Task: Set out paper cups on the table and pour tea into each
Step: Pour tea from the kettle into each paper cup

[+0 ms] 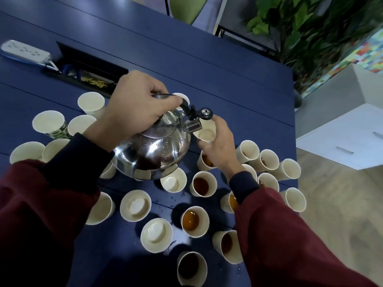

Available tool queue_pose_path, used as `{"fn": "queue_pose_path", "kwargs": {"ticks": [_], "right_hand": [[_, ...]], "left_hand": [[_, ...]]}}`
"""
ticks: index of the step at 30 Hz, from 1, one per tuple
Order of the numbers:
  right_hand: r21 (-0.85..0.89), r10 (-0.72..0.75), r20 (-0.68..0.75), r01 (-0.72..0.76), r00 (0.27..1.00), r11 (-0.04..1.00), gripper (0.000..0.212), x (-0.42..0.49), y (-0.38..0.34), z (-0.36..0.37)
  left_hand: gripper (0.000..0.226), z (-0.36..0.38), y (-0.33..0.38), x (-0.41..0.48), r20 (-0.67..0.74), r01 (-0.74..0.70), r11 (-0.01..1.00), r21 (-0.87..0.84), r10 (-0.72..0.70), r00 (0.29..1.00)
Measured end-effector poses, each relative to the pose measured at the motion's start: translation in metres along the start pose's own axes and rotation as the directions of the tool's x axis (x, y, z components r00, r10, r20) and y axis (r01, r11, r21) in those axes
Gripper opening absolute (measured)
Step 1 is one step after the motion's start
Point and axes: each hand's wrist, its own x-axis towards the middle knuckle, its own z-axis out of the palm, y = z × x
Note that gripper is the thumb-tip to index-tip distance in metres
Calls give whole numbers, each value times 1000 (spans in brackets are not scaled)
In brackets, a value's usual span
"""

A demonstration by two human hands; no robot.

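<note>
Both arms are reaching forward, maroon sleeves with dark cuffs. The left hand (134,114) is sitting knuckles-up, fingers curling round the kettle handle (183,103). The right hand (219,143) is hovering just beside it, lower, fingers wrapping a paper cup (206,134) from the near side.

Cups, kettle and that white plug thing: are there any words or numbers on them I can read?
No text here can be read.
Green-printed cup: green and white print, too blurred to read.
Cup by the right sleeve: faint grey marks, too small to read.
Power strip: only dark socket holes, no words legible.
Kettle: no words show.
</note>
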Motion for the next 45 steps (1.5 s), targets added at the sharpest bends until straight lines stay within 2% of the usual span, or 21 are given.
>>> {"fn": "queue_pose_path", "kwargs": {"ticks": [6, 10, 13, 19, 23, 26, 29, 35, 45], "right_hand": [[29, -49, -5, 49, 999, 998, 70, -51, -27, -13], [1, -77, -6, 77, 997, 997, 61, -82, -35, -14], [-3, -78, -3, 78, 997, 997, 58, -104, -40, -11], [84, -102, 28, 99, 994, 992, 56, -132, -44, -10], [105, -75, 42, 70, 996, 992, 58, -143, -45, -11], [117, -55, 42, 50, 998, 992, 56, -147, -44, -12], [128, -37, 41, 31, 998, 991, 55, -149, -41, -17], [136, -43, 26, 39, 999, 990, 54, -149, -35, -27], [139, -34, 68, 24, 997, 990, 53, -149, -29, -32]], "left_hand": [[33, -9, 20, -30, 2, -95, 994, 60, 95, 995], [32, -11, 26, -54, 25, -145, 980, 136, 143, 989], [39, -12, 26, -71, 35, -166, 968, 188, 163, 986], [30, -12, 29, -93, 51, -179, 959, 219, 171, 984], [28, -9, 37, -103, 78, -164, 944, 286, 147, 986], [25, -6, 44, -105, 69, -198, 926, 323, 186, 980], [28, -1, 49, -105, 43, -212, 911, 353, 211, 977], [31, 10, 62, -108, 65, -179, 901, 394, 167, 984], [38, 19, 65, -114, -10, -173, 893, 416, 195, 981]]}}
